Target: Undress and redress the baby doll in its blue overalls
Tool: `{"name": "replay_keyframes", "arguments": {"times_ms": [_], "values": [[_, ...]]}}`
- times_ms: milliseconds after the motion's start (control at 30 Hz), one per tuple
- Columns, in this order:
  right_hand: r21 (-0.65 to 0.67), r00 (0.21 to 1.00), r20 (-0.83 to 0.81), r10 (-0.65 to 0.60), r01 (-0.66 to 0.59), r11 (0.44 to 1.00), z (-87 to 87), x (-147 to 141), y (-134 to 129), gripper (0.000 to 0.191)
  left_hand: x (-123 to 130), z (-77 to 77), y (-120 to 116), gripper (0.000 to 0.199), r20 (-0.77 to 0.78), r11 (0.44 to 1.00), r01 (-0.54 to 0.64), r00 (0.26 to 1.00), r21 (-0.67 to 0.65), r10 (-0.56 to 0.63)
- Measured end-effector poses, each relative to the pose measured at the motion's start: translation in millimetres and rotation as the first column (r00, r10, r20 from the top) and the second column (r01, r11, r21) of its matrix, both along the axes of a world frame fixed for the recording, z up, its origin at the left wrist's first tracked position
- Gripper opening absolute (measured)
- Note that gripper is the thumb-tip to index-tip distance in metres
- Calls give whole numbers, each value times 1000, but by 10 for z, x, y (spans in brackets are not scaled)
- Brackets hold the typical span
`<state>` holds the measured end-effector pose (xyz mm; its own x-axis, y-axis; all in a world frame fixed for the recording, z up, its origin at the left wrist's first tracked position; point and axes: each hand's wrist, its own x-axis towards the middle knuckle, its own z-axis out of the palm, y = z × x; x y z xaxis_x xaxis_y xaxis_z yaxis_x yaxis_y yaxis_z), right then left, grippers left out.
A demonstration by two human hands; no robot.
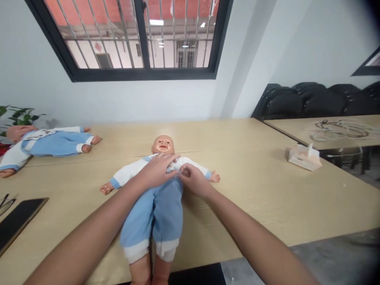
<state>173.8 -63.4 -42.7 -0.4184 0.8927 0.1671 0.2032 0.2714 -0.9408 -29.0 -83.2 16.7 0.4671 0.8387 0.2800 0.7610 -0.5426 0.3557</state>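
The pale wood-toned surface (252, 206) carries a doll (168, 198), face up near the middle, a second doll (56, 143) at far left, glasses (7, 204) beside a dark flat panel (22, 221), and a tissue box (304, 158) toward the right.

Bald doll (168, 204) in blue and white, face up on a pale table (252, 178), arms wide

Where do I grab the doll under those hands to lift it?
Probably hold the doll around its trunk, just below the arms, coming in from both sides. It lies face up with its arms spread, so those sides look reachable. The left hand and right hand are at its front.
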Motion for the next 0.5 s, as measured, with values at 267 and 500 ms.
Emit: {"name": "replay_keyframes", "arguments": {"times_ms": [267,500], "values": [[-62,956,150,253,-246,967,34,132,29,42,-117,-44,-13,16,-124,999,44,991,-27,-47],[-293,953,-224,205,-266,918,-27,84,56,39,-180,49,-37,16,17,988,134,991,-72,-133]]}}
